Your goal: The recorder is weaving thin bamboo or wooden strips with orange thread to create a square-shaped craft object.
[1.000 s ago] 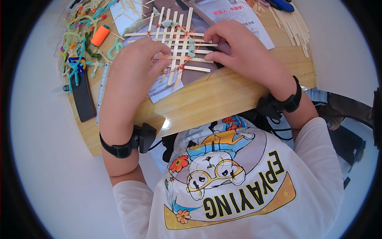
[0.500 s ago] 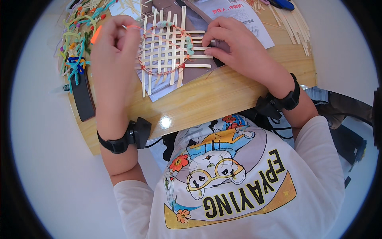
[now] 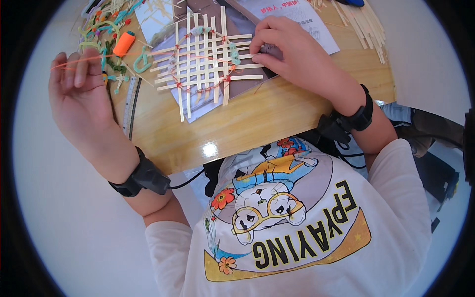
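The left hand (image 3: 83, 94) has swung toward the frame's left edge, curled on taut thread (image 3: 147, 53), the right hand (image 3: 284, 49) still pinching the lattice (image 3: 207, 67).

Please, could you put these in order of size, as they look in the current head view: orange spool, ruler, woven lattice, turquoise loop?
1. Woven lattice, clearly largest.
2. Ruler, long and narrow.
3. Orange spool and turquoise loop: similar in extent, so I leave them unranked.

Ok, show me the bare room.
Yellowish wooden table is bare between the woven wooden lattice and the near edge, and this side of the flat pale wooden strips at right. Colourful fuzzy stems crowd the upper left.
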Tool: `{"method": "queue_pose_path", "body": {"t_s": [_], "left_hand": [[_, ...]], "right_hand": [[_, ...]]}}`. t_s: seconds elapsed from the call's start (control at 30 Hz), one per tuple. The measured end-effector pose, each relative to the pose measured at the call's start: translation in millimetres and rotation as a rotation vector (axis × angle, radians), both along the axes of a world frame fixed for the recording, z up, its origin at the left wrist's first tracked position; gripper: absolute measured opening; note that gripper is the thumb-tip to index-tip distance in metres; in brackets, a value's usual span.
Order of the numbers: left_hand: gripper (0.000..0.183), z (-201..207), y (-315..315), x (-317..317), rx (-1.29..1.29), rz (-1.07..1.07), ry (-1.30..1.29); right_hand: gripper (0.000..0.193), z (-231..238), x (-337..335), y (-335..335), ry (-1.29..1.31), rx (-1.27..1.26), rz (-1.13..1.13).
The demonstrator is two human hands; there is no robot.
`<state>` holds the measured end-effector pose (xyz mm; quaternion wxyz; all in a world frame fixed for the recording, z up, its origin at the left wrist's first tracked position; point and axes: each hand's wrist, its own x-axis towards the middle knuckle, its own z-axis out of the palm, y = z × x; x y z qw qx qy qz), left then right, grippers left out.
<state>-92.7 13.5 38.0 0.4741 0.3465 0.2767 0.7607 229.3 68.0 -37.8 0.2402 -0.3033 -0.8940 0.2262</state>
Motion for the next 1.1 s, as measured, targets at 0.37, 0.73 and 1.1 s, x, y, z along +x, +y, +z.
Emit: {"method": "queue_pose_path", "body": {"t_s": [0.37, 0.73, 1.1], "left_hand": [[0.009, 23, -9, -48, 0.046, -0.003, -0.005], [0.019, 49, -2, 28, 0.048, -0.22, 0.262], [0.02, 21, 12, 70, 0.167, 0.124, 1.167]], "right_hand": [[0.012, -4, 1, 2, 0.009, 0.014, 0.011], [0.043, 89, -23, -10, 0.083, -0.561, 0.04], [0.037, 128, -51, -2, 0.392, -1.172, 0.181]]}}
